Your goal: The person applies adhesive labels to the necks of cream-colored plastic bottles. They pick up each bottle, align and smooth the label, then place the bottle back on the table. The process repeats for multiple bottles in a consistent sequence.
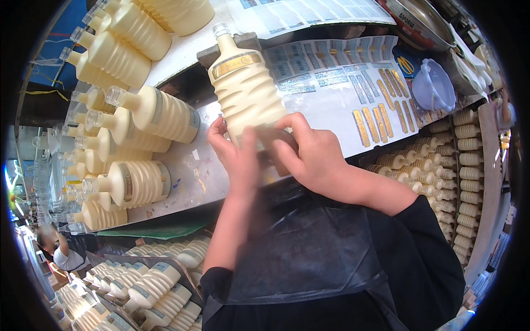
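Observation:
A cream, ribbed bottle [243,91] with a clear threaded neck and a gold label band lies in front of me, neck pointing away. Its shoulder leans on a dark grey rest block [254,44]. My right hand [314,149] grips the lower right of the bottle, thumb and forefinger bent round it near the base. At the lower left side is my left hand [234,151], touching the bottle with curled fingertips; much of this hand is smeared by motion. Something dark shows between the hands under the base, too blurred to name.
More cream bottles [146,185] lie stacked at the left, others [130,33] at the far left. Gold label strips [370,124] and blue label sheets [326,58] cover the right of the table. A lilac bucket [433,85] stands beyond. Racks of bottles [469,176] fill the right; another person [63,254] is at lower left.

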`<state>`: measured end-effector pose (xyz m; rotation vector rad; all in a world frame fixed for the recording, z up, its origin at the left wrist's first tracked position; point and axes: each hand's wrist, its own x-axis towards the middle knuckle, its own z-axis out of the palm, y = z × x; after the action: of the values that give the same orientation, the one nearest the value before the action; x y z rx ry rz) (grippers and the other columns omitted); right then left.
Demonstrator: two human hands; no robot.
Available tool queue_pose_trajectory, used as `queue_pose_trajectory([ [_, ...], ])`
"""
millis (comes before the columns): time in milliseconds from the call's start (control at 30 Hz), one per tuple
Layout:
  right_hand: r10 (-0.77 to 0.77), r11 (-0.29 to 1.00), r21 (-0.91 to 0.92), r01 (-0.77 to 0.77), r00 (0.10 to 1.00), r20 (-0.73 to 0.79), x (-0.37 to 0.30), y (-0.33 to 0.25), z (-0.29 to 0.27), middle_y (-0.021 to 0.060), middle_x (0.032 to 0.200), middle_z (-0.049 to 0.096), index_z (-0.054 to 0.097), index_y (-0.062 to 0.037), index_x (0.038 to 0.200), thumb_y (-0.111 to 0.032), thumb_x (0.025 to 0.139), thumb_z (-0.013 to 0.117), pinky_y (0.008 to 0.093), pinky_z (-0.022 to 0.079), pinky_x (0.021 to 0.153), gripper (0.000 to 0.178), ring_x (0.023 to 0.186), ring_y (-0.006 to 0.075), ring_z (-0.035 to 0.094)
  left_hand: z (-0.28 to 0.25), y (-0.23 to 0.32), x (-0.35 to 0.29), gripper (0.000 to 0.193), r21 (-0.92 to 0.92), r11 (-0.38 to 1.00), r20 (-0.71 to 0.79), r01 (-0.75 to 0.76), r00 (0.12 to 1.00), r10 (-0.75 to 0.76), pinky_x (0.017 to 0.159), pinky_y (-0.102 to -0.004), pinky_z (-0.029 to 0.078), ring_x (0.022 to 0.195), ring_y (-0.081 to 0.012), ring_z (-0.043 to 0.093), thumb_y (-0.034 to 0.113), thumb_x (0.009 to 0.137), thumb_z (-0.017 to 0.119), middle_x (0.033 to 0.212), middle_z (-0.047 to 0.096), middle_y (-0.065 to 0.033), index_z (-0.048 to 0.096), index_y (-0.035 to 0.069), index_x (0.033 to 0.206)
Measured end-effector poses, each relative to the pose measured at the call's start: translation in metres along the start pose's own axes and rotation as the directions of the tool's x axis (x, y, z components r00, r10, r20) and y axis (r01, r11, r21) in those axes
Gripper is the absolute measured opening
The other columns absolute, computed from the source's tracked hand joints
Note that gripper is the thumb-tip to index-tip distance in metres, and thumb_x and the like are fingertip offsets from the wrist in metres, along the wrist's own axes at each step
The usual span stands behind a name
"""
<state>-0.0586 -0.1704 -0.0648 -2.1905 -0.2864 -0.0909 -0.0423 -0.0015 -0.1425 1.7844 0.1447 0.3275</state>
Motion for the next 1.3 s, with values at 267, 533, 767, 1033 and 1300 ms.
queue_pose_trajectory([
  [267, 0.215, 0.967, 0.144, -0.212, 0.977, -0.006, 0.001, 0.049, -0.006, 0.0095, 0.061, 0.059, 0.057, -0.0041, 0.115, -0.023, 0.098, 0.064, 0.0367, 0.041, 0.054, 0.026, 0.054, 0.0213, 0.056, -0.003, -0.009, -0.003, 0.047, -0.191, 0.980, 0.011, -0.057, 0.998, 0.061, 0.116, -0.0386, 0.030, 0.129, -0.0231, 0.042, 0.027, 0.108, 0.044, 0.138, 0.043, -0.0157, 0.034, 0.000, 0.145],
  [533, 0.236, 0.967, 0.110, -0.231, 0.971, -0.034, 0.002, 0.056, -0.009, 0.0150, 0.061, 0.061, 0.056, -0.0053, 0.116, -0.025, 0.097, 0.062, 0.0448, 0.045, 0.058, 0.027, 0.058, 0.0348, 0.063, -0.008, -0.009, -0.002, 0.044, -0.283, 0.959, 0.049, -0.013, 0.998, 0.028, 0.115, -0.0361, 0.032, 0.128, -0.0208, 0.044, 0.028, 0.111, 0.041, 0.138, 0.044, -0.0137, 0.035, 0.001, 0.145],
  [767, 0.067, 0.977, 0.210, -0.030, 0.983, -0.171, -0.004, 0.026, -0.005, 0.0074, 0.061, 0.060, 0.057, -0.0047, 0.116, -0.014, 0.098, 0.064, 0.0323, 0.042, 0.052, 0.022, 0.052, 0.0153, 0.058, -0.011, -0.013, 0.001, 0.044, -0.279, 0.960, 0.071, -0.037, 0.996, 0.060, 0.113, -0.0357, 0.034, 0.127, -0.0199, 0.045, 0.028, 0.111, 0.044, 0.137, 0.045, -0.0123, 0.035, 0.002, 0.146],
  [1033, -0.094, 0.986, -0.132, 0.100, 0.994, 0.048, 0.012, -0.007, 0.006, 0.0169, 0.067, 0.067, 0.059, -0.0085, 0.111, -0.019, 0.096, 0.064, 0.0468, 0.053, 0.057, 0.019, 0.061, 0.0387, 0.068, -0.007, -0.005, -0.001, 0.048, -0.227, 0.973, 0.047, 0.033, 0.999, -0.023, 0.113, -0.0370, 0.035, 0.126, -0.0193, 0.045, 0.024, 0.109, 0.049, 0.134, 0.047, -0.0112, 0.034, 0.002, 0.148],
  [1300, -0.048, 0.998, -0.040, 0.042, 0.988, -0.148, 0.004, 0.048, -0.004, 0.0133, 0.067, 0.066, 0.063, -0.0080, 0.117, -0.016, 0.097, 0.065, 0.0361, 0.050, 0.057, 0.022, 0.059, 0.0274, 0.067, -0.017, -0.005, 0.013, 0.041, -0.306, 0.951, 0.062, 0.035, 0.998, -0.017, 0.104, -0.0318, 0.041, 0.114, -0.0157, 0.051, 0.019, 0.110, 0.046, 0.125, 0.054, -0.0090, 0.038, 0.001, 0.146],
])
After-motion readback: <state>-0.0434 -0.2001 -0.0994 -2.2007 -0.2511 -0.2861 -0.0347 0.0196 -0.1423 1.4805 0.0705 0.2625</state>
